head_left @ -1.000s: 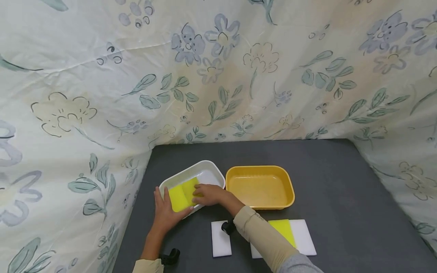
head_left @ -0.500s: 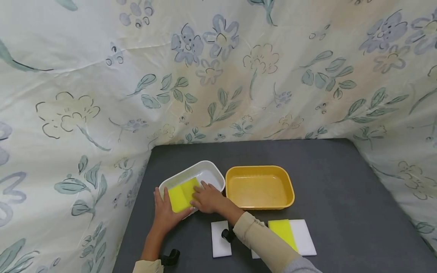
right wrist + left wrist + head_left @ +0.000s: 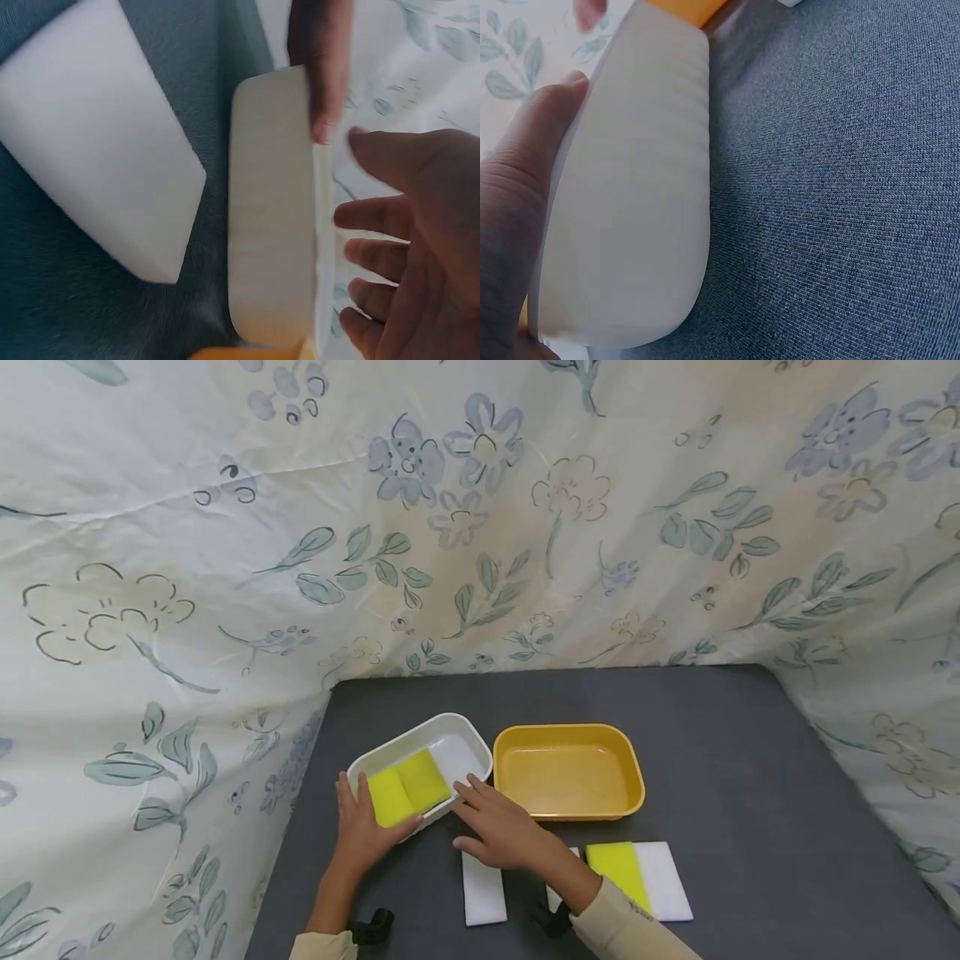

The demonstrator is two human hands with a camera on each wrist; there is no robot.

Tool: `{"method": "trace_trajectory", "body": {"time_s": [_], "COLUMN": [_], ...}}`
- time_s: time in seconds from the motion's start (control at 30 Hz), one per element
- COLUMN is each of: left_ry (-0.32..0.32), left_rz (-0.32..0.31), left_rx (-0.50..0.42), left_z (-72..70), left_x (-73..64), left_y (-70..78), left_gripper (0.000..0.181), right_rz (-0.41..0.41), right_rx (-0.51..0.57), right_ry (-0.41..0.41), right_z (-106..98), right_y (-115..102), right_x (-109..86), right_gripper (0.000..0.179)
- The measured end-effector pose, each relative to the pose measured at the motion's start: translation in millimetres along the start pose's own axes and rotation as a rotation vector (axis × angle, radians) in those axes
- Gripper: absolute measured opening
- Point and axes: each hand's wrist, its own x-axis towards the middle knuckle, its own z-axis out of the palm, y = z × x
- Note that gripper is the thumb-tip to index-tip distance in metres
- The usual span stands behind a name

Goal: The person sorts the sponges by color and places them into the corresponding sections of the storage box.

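Note:
In the head view, a white tray (image 3: 459,750) stands at a slant on the dark table. Two flat yellow sponge-like blocks (image 3: 422,778) lie side by side inside it. My left hand (image 3: 365,835) holds the tray's near left corner, thumb on the near rim and fingers at the left end. In the left wrist view the thumb (image 3: 532,150) lies along the rim of the tray (image 3: 637,180). My right hand (image 3: 502,827) hovers by the tray's near right side, fingers spread and nothing held. The right wrist view shows its fingers (image 3: 379,259) apart from the tray wall (image 3: 274,210).
Right of the white tray, close against it, stands a yellow tray (image 3: 570,772) with nothing in it. A white block (image 3: 483,893) lies on the table below my right hand. Farther right lie a yellow block (image 3: 621,870) and another white piece (image 3: 663,881), partly behind the right forearm.
My right hand has let go of the right yellow block and moved right and toward me, fingers straightening. The left hand stays on the white tray.

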Motion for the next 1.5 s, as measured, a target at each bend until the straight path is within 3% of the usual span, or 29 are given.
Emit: {"method": "trace_trajectory", "body": {"time_s": [0.33,0.5,0.63,0.8,1.0,1.23,1.5], "left_ry": [-0.024,-0.019,-0.015,-0.021,-0.026,-0.012,-0.015], "left_rz": [-0.033,-0.031,-0.028,-0.022,-0.026,-0.013,-0.021], "left_rx": [-0.015,-0.005,-0.007,-0.014,-0.015,-0.017,-0.012], "left_z": [3.6,5.2,4.6,3.3,2.9,1.8,0.5], "left_x": [-7.0,-10.0,-8.7,-7.7,-6.4,-7.1,-7.6], "left_y": [-2.2,-1.7,-1.3,0.1,-0.4,-0.7,0.1], "left_gripper": [0.131,0.132,0.131,0.131,0.131,0.131,0.131], "right_rz": [0.166,0.319,0.447,0.545,0.548,0.494,0.46], "right_rx": [0.076,0.124,0.139,0.131,0.134,0.017,-0.022], "right_ry": [0.044,-0.06,-0.157,-0.191,-0.177,-0.085,-0.04], "right_z": [-25.5,-38.2,-31.1,-5.9,13.9,32.1,32.7], "right_y": [1.2,5.1,19.1,39.2,45.8,50.8,57.8], "right_x": [-81.4,-119.3,-140.9,-162.9,-175.3,-181.1,-174.9], "right_gripper": [0.055,0.058,0.081,0.111,0.126,0.12,0.106]}}
